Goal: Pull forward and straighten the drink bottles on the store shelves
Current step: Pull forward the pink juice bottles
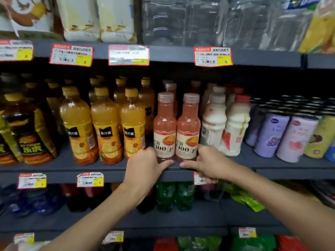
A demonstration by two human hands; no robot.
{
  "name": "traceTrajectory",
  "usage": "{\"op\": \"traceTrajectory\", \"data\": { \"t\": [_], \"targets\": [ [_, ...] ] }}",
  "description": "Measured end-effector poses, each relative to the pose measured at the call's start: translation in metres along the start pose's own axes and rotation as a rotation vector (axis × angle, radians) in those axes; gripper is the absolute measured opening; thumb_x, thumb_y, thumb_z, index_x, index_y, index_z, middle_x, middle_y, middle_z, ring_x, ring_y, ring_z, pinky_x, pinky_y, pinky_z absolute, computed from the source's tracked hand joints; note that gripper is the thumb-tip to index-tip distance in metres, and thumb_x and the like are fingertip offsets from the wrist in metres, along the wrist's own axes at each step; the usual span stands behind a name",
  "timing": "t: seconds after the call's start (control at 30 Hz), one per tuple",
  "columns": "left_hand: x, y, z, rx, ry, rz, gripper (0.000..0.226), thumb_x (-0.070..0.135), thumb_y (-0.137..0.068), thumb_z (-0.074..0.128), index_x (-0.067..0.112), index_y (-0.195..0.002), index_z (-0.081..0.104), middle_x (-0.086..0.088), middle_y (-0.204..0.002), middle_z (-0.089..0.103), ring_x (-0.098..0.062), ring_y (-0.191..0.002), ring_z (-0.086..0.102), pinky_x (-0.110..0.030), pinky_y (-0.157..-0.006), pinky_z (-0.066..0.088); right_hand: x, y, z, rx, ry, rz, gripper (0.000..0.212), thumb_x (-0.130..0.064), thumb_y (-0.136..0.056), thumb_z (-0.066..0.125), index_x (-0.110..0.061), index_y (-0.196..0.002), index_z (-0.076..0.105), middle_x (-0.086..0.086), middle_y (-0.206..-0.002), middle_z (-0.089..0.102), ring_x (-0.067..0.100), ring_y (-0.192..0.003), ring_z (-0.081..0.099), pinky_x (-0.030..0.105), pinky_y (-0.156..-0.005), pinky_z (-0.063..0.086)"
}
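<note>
We grip two bottles labelled "100" at the front edge of the dark grey shelf (72, 168). Our left hand (145, 164) curls round the base of the left pink bottle (164, 127), and our right hand (208, 163) curls round the base of the right pink bottle (187, 129). Orange juice bottles (105, 127) stand just to the left. Overhead, the price tag (213, 57) reads 8.

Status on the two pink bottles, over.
Left hand grips left pink bottle; right hand grips right pink bottle. Both upright, near shelf edge. Orange juice bottles and white bottles close alongside.
</note>
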State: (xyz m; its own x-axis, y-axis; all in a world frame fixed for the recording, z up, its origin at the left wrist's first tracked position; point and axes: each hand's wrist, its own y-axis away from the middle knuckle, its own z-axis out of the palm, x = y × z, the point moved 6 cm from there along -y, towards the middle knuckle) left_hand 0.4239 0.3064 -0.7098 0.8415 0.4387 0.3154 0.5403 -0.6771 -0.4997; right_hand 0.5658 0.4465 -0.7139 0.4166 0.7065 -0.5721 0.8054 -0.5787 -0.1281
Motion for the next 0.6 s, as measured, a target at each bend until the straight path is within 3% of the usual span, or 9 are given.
{"op": "traceTrajectory", "data": {
  "t": [0.1, 0.23, 0.37, 0.47, 0.6],
  "targets": [
    [-0.003, -0.001, 0.000, 0.068, -0.015, 0.056, 0.057, 0.072, -0.077, 0.067, 0.015, -0.087, 0.066, -0.003, -0.082, 0.068, -0.021, -0.080, 0.067, -0.027, -0.059, 0.042, 0.000, -0.004, 0.003, -0.042, 0.057, -0.009, 0.037, -0.056, -0.084, 0.071, -0.026, -0.105, 0.062, -0.028, -0.051, 0.061, -0.009, -0.042, 0.057, 0.008, -0.042, 0.039],
    [-0.007, -0.005, 0.004, 0.100, -0.012, 0.081, 0.062, 0.076, -0.070, 0.068, 0.014, -0.078, 0.063, -0.001, -0.074, 0.062, -0.019, -0.071, 0.060, -0.028, -0.056, 0.041, 0.005, -0.007, 0.004, -0.106, 0.054, 0.018, 0.056, -0.068, -0.075, 0.071, -0.020, -0.103, 0.067, 0.008, -0.054, 0.068, 0.020, -0.040, 0.063, 0.023, -0.037, 0.046],
    [-0.009, -0.006, 0.007, 0.125, 0.011, 0.096, 0.061, 0.074, -0.068, 0.071, 0.016, -0.071, 0.054, 0.001, -0.069, 0.056, -0.017, -0.067, 0.055, -0.027, -0.050, 0.038, 0.007, -0.008, 0.004, -0.037, 0.063, -0.012, 0.056, -0.071, -0.069, 0.075, -0.023, -0.096, 0.069, 0.007, -0.057, 0.069, 0.019, -0.040, 0.063, 0.023, -0.039, 0.047],
    [-0.009, -0.011, 0.009, 0.057, 0.041, 0.102, 0.063, 0.074, -0.068, 0.072, 0.013, -0.081, 0.060, 0.000, -0.077, 0.062, -0.020, -0.075, 0.061, -0.034, -0.061, 0.052, 0.005, -0.010, 0.003, -0.014, 0.119, -0.027, 0.058, -0.076, -0.066, 0.071, -0.026, -0.095, 0.069, 0.001, -0.059, 0.071, 0.015, -0.042, 0.063, 0.020, -0.041, 0.047],
    [-0.011, -0.013, 0.011, -0.013, 0.085, 0.068, 0.062, 0.074, -0.069, 0.072, 0.016, -0.091, 0.064, 0.002, -0.086, 0.066, -0.019, -0.082, 0.064, -0.039, -0.073, 0.058, 0.012, -0.010, 0.001, -0.037, -0.002, 0.030, 0.057, -0.067, -0.070, 0.075, -0.021, -0.102, 0.066, 0.001, -0.060, 0.066, 0.015, -0.042, 0.055, 0.024, -0.040, 0.046]
  ]
}}
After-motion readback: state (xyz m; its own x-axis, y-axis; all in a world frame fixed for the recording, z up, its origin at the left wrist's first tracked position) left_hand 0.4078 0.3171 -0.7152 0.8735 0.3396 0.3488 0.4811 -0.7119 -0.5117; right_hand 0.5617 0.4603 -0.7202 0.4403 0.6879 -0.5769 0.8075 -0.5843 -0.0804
